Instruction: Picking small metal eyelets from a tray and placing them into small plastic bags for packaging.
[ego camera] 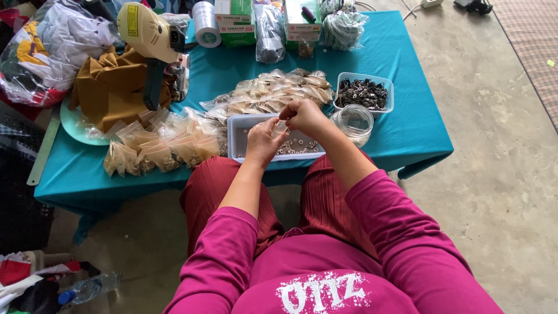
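1. Over the white tray at the near edge of the worktop, my left hand and right hand meet, fingers curled in narrow around a small clear bag pinched between them.
2. The bag is mostly hidden by my fingers; I cannot tell what it holds.
3. Small metal rings lie on the tray floor, partly covered by my left hand and too small to make out singly.
4. Just right of the tray stands a clear jar, close beside my right wrist; its contents are pale and unclear.
5. Behind the jar sits a clear tub of dark metal clips.
6. A heap of filled bags lies behind the tray, and another heap of bags lies to its left, some overhanging the worktop's edge.
7. Further left, brown cloth rests on a pale green plate, with a yellow power tool on top.
8. Boxes and a roll of tape at the far edge are cut off by the top of the view.
9. A plastic bottle lies on the floor at lower left.
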